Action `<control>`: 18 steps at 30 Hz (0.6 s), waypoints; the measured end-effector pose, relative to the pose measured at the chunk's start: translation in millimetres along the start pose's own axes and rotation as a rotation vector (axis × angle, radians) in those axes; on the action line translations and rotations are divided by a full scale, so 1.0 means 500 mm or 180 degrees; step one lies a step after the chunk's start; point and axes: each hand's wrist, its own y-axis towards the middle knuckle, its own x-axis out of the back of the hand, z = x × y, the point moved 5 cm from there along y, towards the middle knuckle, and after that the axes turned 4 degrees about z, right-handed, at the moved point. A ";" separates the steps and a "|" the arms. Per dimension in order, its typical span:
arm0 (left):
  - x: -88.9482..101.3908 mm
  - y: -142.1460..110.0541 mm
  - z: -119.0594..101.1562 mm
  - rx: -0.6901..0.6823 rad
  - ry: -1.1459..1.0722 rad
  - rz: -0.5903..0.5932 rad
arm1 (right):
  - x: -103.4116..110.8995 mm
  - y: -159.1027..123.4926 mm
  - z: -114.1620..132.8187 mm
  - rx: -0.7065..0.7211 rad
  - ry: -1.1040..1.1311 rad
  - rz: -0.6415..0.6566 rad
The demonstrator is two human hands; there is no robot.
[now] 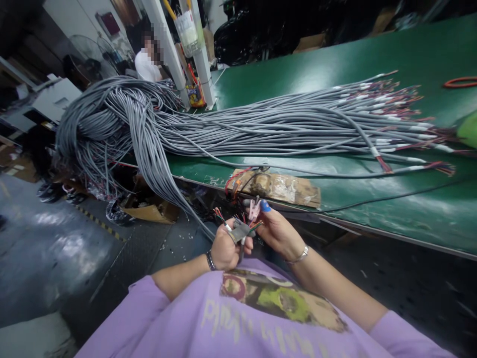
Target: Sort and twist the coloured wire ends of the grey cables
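My left hand [225, 248] is closed around the ends of grey cables [243, 243], whose thin coloured wires [256, 226] fan out past the fingers. Grey covering wraps some of its fingertips. Close beside it, my right hand [279, 231] pinches a small pale pink clip [254, 210] between thumb and fingers; blue covers the thumb tip. The clip is right by the wires, but whether it touches them I cannot tell. Behind both hands, a worn board wrapped in brown tape [283, 188] lies at the bench edge, with red and black leads [231, 183] at its left end.
A large bundle of grey cables [261, 124] stretches over the green bench [439, 209] and hangs off its left end. White posts [203, 64] rise behind it. An orange ring [460, 82] lies far right. Another person [147, 64] is at the back left. A cardboard box [152, 209] stands below.
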 end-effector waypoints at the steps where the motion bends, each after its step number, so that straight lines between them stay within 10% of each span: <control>1: 0.001 0.001 0.001 0.0010 -0.0001 0.0004 | 0.002 0.001 -0.002 -0.0023 0.0033 -0.0004; 18: 0.007 0.010 0.027 0.0275 0.0050 0.0043 | 0.000 0.003 0.001 -0.0050 0.0172 -0.0103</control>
